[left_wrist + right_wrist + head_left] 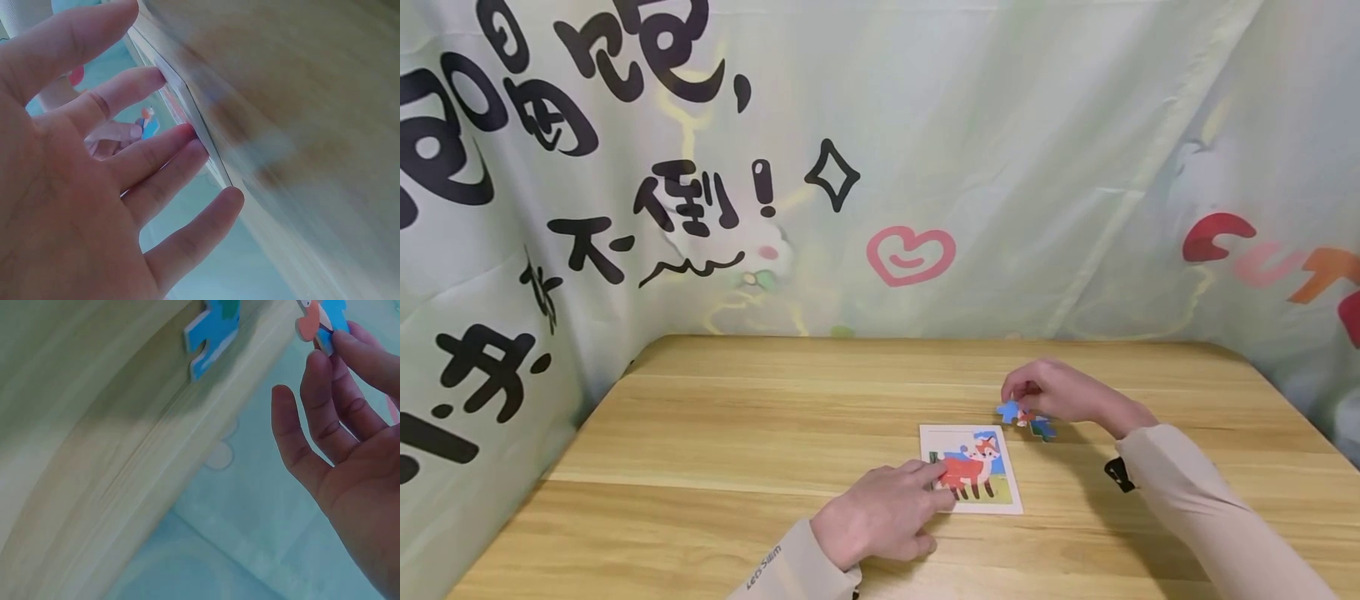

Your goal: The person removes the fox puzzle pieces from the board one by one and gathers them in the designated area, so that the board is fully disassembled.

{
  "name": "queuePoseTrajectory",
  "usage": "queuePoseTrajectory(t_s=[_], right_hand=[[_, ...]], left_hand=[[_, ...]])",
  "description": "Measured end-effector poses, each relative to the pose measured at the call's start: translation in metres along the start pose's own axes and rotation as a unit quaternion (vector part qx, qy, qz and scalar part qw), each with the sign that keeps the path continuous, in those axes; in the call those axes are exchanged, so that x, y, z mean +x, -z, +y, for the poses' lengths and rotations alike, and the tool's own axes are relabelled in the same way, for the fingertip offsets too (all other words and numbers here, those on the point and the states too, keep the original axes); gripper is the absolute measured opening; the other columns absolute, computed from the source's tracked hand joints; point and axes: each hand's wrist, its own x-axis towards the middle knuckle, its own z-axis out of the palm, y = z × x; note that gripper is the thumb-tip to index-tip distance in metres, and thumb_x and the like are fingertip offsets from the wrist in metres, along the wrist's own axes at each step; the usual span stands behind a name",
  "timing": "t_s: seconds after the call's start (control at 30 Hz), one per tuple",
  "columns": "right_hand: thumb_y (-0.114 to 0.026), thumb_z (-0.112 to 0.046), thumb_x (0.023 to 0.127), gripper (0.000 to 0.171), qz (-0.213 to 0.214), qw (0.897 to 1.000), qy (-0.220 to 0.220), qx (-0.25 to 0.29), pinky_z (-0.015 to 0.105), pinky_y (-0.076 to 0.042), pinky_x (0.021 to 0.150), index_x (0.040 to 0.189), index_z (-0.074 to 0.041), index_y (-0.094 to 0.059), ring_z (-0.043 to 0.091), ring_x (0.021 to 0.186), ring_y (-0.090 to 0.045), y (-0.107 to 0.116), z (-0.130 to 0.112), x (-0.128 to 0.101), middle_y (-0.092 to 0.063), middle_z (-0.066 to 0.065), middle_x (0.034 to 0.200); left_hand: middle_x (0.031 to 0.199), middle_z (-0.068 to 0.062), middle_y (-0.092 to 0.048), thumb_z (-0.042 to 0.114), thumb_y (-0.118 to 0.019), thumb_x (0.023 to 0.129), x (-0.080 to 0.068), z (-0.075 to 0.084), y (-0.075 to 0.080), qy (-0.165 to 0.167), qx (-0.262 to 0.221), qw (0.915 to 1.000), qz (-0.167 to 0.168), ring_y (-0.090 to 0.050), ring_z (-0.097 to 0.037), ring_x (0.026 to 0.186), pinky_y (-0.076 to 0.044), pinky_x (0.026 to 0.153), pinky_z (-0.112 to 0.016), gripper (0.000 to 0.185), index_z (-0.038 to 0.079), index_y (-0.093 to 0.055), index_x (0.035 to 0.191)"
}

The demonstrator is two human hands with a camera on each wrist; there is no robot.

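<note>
- left hand, fingers straight and spread, presses the near left edge of the fox puzzle card lying mid-table.
- right hand pinches a puzzle piece just beyond the card; a second piece lies beside it.

A light wooden table is seen, w/ plank grain running left-right. A white-bordered fox puzzle card is laid flat on it, directly under the left fingertips' press. Loose blue puzzle pieces are laid on the wood just below the right-hand pinch, near the card's far right corner, approx. touching each other.
</note>
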Motion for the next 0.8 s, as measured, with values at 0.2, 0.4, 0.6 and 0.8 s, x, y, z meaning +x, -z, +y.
queuePoseTrajectory(t_s=[0.2,0.4,0.6,0.8], right_hand=[[-0.060,0.017,0.087,0.027,0.009,1.000,-0.004,-0.010,0.026,-0.045,0.058,0.091,-0.006,-0.072,0.004,0.062,-0.046,0.006,0.002,-0.008,-0.062,-0.006,0.074],[-0.063,0.016,0.086,0.026,0.015,0.999,-0.009,-0.037,0.027,-0.047,0.060,0.090,-0.008,-0.073,0.005,0.067,-0.048,0.011,0.006,-0.016,-0.063,-0.009,0.078],[-0.064,0.016,0.085,0.028,0.017,0.998,-0.016,-0.057,0.027,-0.048,0.061,0.089,-0.010,-0.072,0.005,0.068,-0.050,0.016,0.011,-0.023,-0.063,-0.011,0.080],[-0.066,0.016,0.085,0.027,0.016,0.997,-0.007,-0.073,0.027,-0.048,0.060,0.088,-0.010,-0.073,0.003,0.068,-0.051,0.021,0.018,-0.032,-0.064,-0.012,0.080]], left_hand=[[0.156,-0.001,-0.042,0.038,-0.075,0.091,0.000,0.000,0.000,0.000,0.002,1.0000,-0.001,-0.043,-0.014,0.139,-0.047,0.102,-0.032,0.040,0.030,-0.065,0.129],[0.156,-0.001,-0.042,0.039,-0.076,0.090,0.000,0.001,0.001,0.000,0.007,1.0000,0.001,-0.044,-0.014,0.137,-0.048,0.101,-0.032,0.041,0.030,-0.065,0.129],[0.156,-0.001,-0.043,0.039,-0.076,0.090,-0.001,0.001,0.001,-0.002,0.012,0.9999,0.005,-0.045,-0.014,0.137,-0.048,0.100,-0.031,0.040,0.030,-0.066,0.128],[0.156,-0.001,-0.043,0.039,-0.076,0.090,-0.001,0.001,0.001,0.000,0.007,1.0000,0.004,-0.045,-0.014,0.136,-0.049,0.100,-0.032,0.040,0.030,-0.066,0.128]])
